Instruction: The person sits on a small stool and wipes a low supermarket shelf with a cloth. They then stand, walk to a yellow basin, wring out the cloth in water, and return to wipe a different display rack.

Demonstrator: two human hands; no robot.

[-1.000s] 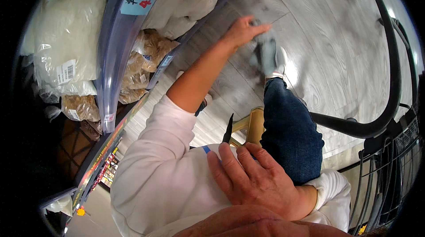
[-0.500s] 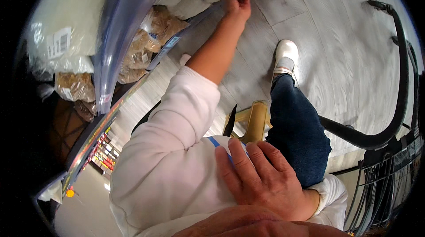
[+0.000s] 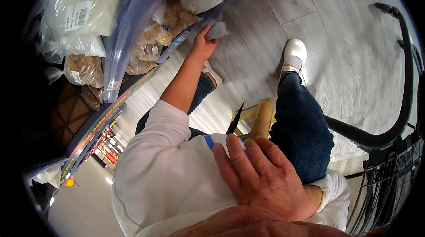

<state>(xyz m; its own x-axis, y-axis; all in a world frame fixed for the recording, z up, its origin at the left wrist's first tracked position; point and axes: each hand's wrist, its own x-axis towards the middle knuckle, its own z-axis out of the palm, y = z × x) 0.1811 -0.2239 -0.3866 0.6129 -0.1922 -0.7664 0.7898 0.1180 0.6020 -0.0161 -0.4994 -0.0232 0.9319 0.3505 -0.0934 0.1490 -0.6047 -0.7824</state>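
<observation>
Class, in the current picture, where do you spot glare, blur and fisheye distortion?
In the head view, pale highlights on the bluish plastic strip; there too, the grey cloth in the left hand looks smudged; same view, black corners outside the curved rim.

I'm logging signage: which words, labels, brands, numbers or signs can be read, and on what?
None reads clearly:
Barcode label on the white bag: print too small.
Labels on brown bags: too small.
Sticker on the clear shelf rail: blurred.
Blue shelf tag beside the left hand: too small.
Coloured strip with lettering, at lower left: too small.
</observation>
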